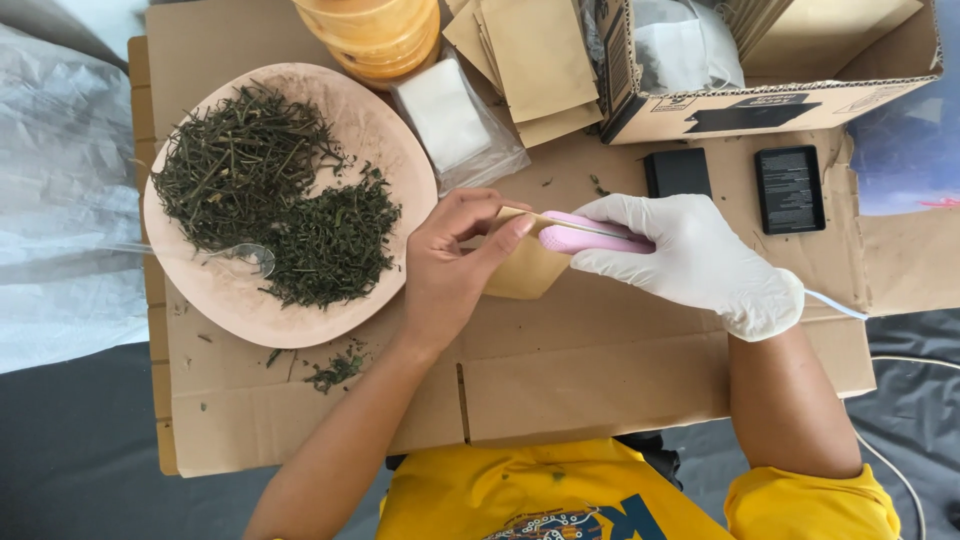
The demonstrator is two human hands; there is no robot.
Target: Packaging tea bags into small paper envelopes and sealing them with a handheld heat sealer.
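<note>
We're working over the flattened cardboard sheet, and the big pink plate of dried herbs sits just beyond our left fingertips, spoon resting in it. Our bare left hand pinches the small kraft pouch at its mouth, fingers narrow on the paper. Our gloved right hand is wrapped around the pink handheld sealer, clamped on the pouch edge right against our left fingertips. They could get nipped, or the seal could wander if the pouch slips.

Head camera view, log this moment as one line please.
left hand: bare, holds brown paper pouch | right hand: white glove, grips pink tool at pouch edge | plate of dried herbs and spoon to the left
</note>
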